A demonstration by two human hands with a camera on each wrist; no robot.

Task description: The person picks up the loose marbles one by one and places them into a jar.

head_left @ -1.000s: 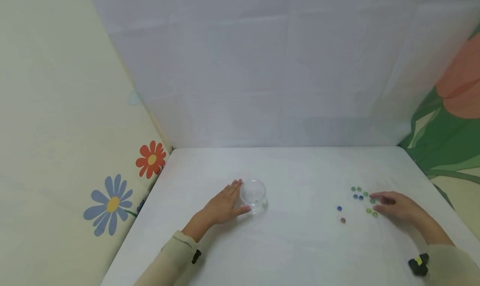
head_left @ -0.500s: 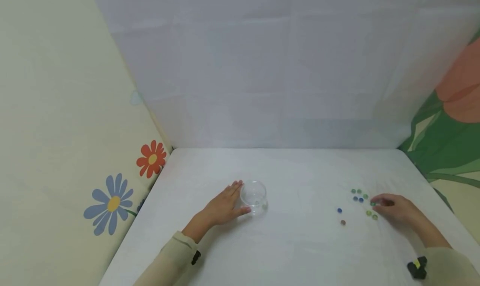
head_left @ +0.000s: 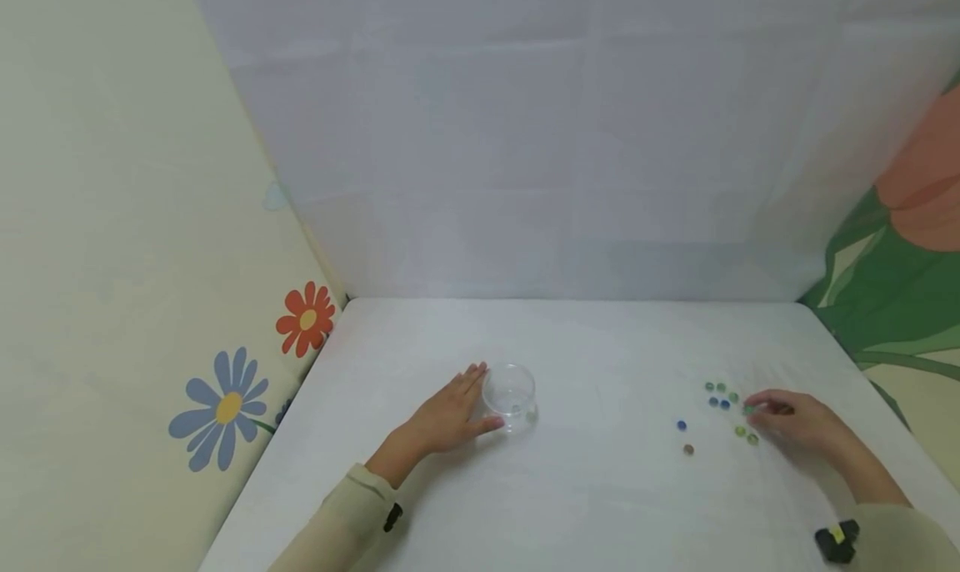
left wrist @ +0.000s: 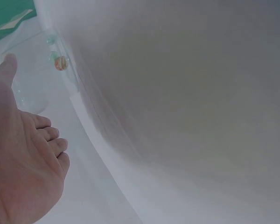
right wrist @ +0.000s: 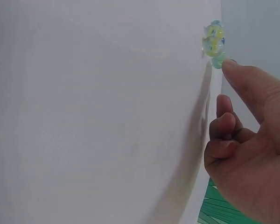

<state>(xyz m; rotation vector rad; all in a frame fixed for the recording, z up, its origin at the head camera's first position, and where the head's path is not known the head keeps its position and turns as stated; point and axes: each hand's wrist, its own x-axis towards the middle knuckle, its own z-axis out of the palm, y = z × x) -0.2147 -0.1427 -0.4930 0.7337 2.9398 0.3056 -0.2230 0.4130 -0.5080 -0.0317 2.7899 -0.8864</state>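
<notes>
My left hand (head_left: 450,413) rests on the table against the side of a clear glass cup (head_left: 509,378), fingers extended and thumb at its front. Through the cup in the left wrist view I see pale green marbles and an orange-and-white marble (left wrist: 61,63). On the right side of the table, my right hand (head_left: 798,422) pinches a green marble (head_left: 748,409) between thumb and index finger. The right wrist view has this green marble (right wrist: 218,61) at the thumb tip, the other fingers curled. Two yellow-green marbles (head_left: 752,439) lie just in front of the hand.
Several green and blue marbles (head_left: 724,404) sit loosely grouped left of the right hand. Nearer the middle lie a blue marble (head_left: 682,425) and a brownish marble (head_left: 688,449). A white cloth covers the table (head_left: 592,489); a white sheet (head_left: 465,138) hangs behind.
My right thumb and index finger have closed together on the green marble, from being apart beside it. My left hand stays by the cup.
</notes>
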